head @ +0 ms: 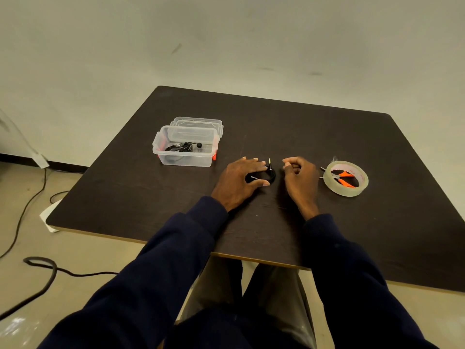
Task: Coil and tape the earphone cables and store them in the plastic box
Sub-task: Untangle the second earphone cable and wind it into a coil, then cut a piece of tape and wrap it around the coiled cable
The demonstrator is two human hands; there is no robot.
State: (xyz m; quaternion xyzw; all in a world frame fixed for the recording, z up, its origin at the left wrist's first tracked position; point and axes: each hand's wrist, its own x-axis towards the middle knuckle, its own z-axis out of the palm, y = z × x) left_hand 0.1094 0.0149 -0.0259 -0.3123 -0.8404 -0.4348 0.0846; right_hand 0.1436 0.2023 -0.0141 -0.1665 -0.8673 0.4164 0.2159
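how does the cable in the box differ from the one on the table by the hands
The boxed cable lies untouched inside the plastic box. The coiled cable sits on the table with the left hand resting on it. The boxed cable shows a round black end, while the coiled cable shows a metal plug sticking up. Both are black and bundled.

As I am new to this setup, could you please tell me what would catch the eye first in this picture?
Two hands meet mid-table: the left hand lies over a coiled black cable, and the right hand is curled just beside it. To their right sits a tape roll with an orange-handled tool inside its ring. At the far left, a clear plastic box already holds black earphones.
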